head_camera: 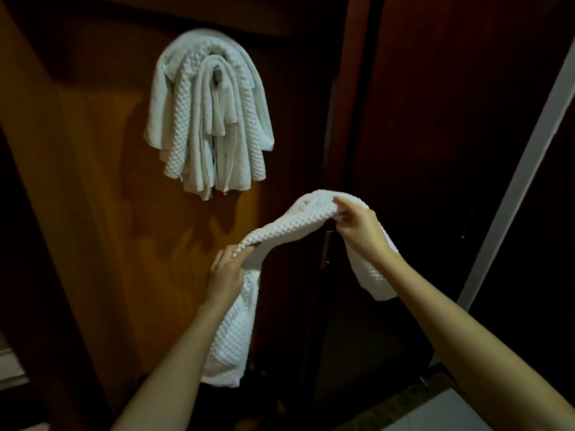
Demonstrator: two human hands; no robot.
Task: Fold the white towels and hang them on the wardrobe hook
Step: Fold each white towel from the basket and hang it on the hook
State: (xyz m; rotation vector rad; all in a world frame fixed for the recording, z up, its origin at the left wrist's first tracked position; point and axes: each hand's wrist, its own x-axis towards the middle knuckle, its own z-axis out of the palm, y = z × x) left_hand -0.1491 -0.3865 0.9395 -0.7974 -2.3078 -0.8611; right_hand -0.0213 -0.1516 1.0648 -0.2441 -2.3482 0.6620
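Bare forearms (174, 353) reaching up, left hand (228, 269) pinching white waffle towel (289, 225), right hand (357, 228) gripping it at two o'clock from there, both ends hanging toward six o'clock, hung towels (186, 119) draping hook (217, 76) at eleven o'clock.

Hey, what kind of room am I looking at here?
Likely a bedroom or hotel room, at a wooden wardrobe. Several white towels hang on a metal hook fixed to it, and a person holds another towel just below.
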